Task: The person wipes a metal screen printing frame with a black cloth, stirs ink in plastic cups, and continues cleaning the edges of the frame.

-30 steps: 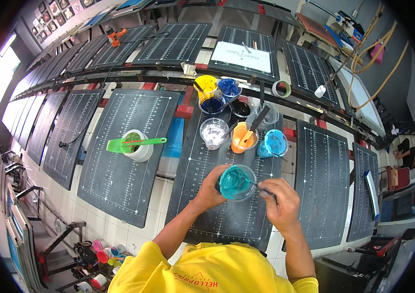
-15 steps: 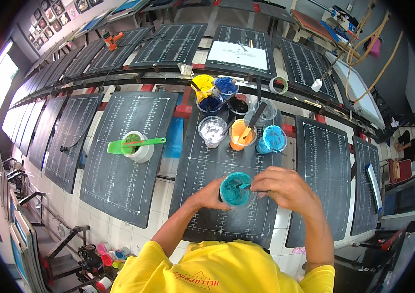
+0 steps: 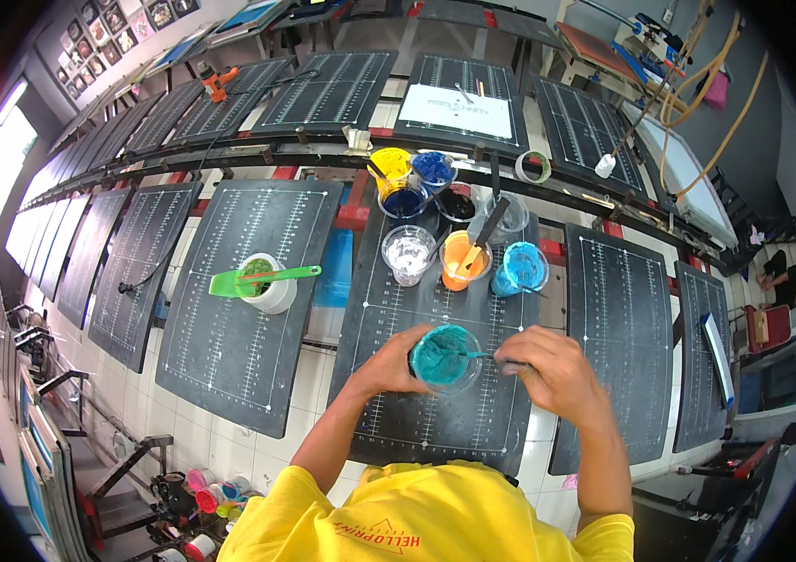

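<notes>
The left hand (image 3: 393, 362) has its grip wrapped round the near-left side of a clear cup (image 3: 466, 375), with the thumb and fingers against the wall. Teal paste (image 3: 437, 354) coats the inside of the cup, whose mouth faces up toward the view. The cup is in front of the person's yellow shirt (image 3: 435, 506), over the near half of a black table (image 3: 417, 421) marked with white scales; I cannot tell whether its base touches the surface.

The right hand (image 3: 552, 370) is just to the right of the cup, its grip clenched on the dark handle of a thin stirring tool (image 3: 483, 355). The tool crosses the cup's rim and its far end reaches into the paste.

Beyond the hands, on the same table, a group of cups stands close together: one with orange paste (image 3: 459, 272), one with light blue (image 3: 521, 270) and one with white (image 3: 408, 255) nearest, then dark blue (image 3: 404, 199), black (image 3: 457, 203), bright blue (image 3: 434, 169) and yellow (image 3: 390, 164) farther off. A dark-handled spatula (image 3: 487, 225) leans in the orange one.

On the board to the left, a white tub (image 3: 277, 298) holds green paste, with a bright green scraper (image 3: 229, 284) lying across its rim
</notes>
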Available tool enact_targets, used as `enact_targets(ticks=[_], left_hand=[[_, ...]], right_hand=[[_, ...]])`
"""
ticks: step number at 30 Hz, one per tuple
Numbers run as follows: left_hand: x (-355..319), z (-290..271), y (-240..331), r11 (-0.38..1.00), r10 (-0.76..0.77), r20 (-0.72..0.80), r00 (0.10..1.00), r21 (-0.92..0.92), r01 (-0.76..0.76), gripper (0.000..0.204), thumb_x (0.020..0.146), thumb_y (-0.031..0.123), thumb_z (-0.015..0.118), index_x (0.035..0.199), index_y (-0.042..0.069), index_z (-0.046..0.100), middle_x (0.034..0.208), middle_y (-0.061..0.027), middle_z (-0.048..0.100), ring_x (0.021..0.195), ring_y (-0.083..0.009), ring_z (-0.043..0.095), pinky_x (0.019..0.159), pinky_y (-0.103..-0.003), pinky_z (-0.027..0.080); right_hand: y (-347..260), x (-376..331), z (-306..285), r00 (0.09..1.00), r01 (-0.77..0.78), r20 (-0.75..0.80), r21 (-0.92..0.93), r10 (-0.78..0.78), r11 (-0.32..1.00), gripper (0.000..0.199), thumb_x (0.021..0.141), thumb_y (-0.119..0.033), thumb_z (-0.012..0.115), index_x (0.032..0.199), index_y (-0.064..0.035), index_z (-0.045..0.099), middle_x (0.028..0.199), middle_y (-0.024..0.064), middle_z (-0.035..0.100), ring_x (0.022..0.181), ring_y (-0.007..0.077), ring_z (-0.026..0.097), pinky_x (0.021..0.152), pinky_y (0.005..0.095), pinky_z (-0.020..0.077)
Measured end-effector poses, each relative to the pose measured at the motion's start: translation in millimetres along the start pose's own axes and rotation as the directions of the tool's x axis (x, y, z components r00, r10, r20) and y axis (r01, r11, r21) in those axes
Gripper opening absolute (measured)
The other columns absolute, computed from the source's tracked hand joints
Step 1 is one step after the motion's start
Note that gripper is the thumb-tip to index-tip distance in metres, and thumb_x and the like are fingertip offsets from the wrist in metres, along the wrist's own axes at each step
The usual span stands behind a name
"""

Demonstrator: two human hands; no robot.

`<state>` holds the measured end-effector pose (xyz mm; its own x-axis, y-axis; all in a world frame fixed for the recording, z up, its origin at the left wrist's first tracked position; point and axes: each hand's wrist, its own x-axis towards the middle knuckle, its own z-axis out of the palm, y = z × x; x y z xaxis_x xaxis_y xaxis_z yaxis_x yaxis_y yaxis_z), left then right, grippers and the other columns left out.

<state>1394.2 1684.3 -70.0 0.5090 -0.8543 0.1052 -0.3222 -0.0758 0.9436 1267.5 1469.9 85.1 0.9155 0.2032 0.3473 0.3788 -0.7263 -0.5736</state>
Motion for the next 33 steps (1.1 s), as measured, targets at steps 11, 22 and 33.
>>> enact_targets(ticks=[11, 22, 33], left_hand=[[1, 10, -6, 0.995, 0.093, -0.203, 0.975, 0.041, -0.087, 0.075, 0.054, 0.018, 0.088, 0.12, 0.007, 0.053, 0.112, -0.0125, 0.059, 0.107, -0.0286, 0.059, 0.093, -0.038, 0.046], [8, 18, -10, 0.984, 0.168, -0.244, 0.955, 0.103, -0.146, 0.08, 0.054, 0.01, 0.086, 0.125, 0.006, 0.049, 0.118, -0.0139, 0.055, 0.111, -0.0311, 0.054, 0.096, -0.038, 0.044], [6, 20, -19, 0.931, 0.365, -0.368, 0.855, 0.168, -0.324, 0.061, 0.065, 0.011, 0.083, 0.118, 0.004, 0.053, 0.118, -0.0136, 0.056, 0.108, -0.0266, 0.057, 0.093, -0.036, 0.045]], right_hand=[[-15, -14, 25, 0.987, 0.003, -0.158, -0.087, -0.017, 0.996, 0.028, 0.065, 0.003, 0.073, 0.091, 0.0012, 0.064, 0.088, 0.0125, 0.065, 0.077, 0.0283, 0.063, 0.065, 0.0349, 0.052], [-19, -8, 35, 0.965, 0.065, -0.248, -0.101, -0.089, 0.993, 0.029, 0.065, 0.004, 0.073, 0.092, 0.0022, 0.062, 0.088, 0.0135, 0.065, 0.077, 0.0295, 0.063, 0.065, 0.0352, 0.0521], [-22, -14, 43, 0.947, -0.002, -0.322, -0.02, -0.004, 1.0, 0.027, 0.067, 0.006, 0.072, 0.092, 0.0036, 0.062, 0.088, 0.0155, 0.065, 0.077, 0.0304, 0.064, 0.065, 0.0365, 0.0523]])
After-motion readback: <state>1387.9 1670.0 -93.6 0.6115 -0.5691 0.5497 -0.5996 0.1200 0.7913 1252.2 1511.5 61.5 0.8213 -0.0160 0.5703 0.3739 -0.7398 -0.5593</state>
